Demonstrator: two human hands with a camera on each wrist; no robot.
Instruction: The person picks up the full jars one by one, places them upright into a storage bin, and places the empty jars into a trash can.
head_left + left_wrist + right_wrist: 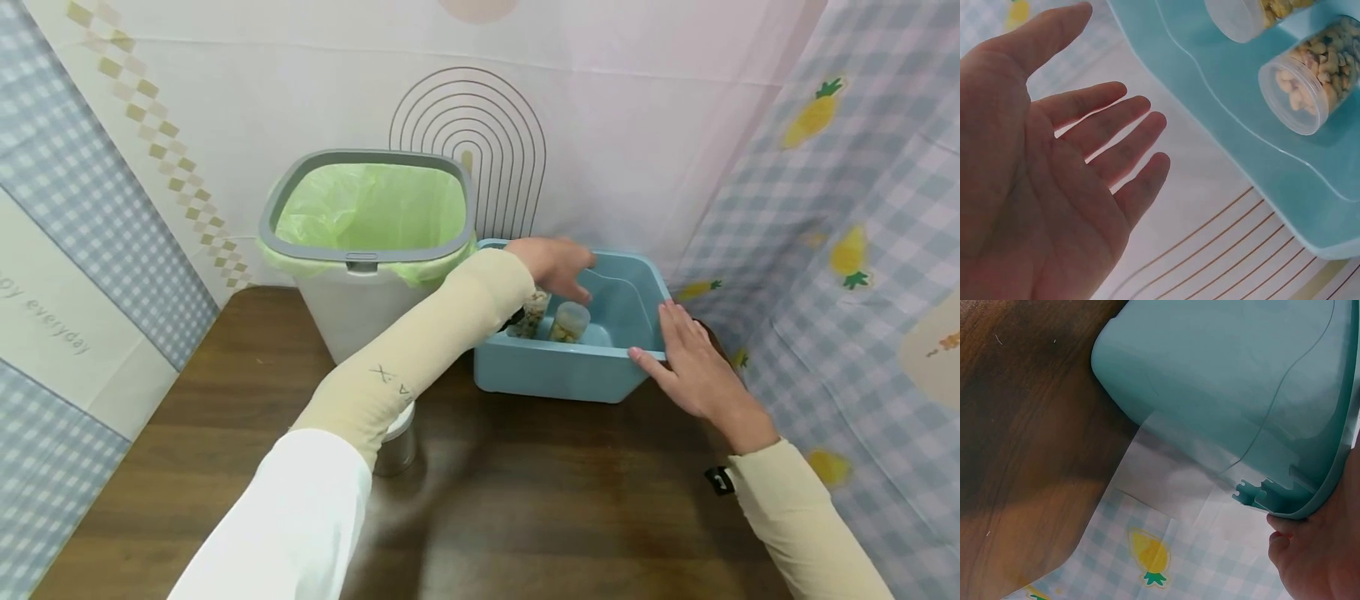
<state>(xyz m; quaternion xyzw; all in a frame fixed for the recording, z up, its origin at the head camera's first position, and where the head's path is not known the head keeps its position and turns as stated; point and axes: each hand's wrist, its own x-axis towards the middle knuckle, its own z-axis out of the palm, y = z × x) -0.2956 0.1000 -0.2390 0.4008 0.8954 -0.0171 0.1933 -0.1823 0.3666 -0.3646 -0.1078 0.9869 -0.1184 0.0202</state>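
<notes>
My left hand [555,265] hangs over the back left part of a light blue plastic bin [551,371], fingers spread and nothing in them. In the left wrist view its palm [1054,169] faces the camera beside the bin's rim. Inside the bin are two clear jars with translucent lids: a jar of pale nuts [1310,78] and a jar of yellowish pieces [570,323]. My right hand [693,362] rests on the bin's front right corner, fingers extended to the right rim and thumb on the front rim. Part of it shows beneath the rim in the right wrist view.
A white trash can [318,312] with a grey rim and green liner stands left of the bin, close behind my left forearm. A lidded clear container [397,450] on the wooden table [525,500] is partly hidden by that arm. Printed cloth hangs behind and at both sides.
</notes>
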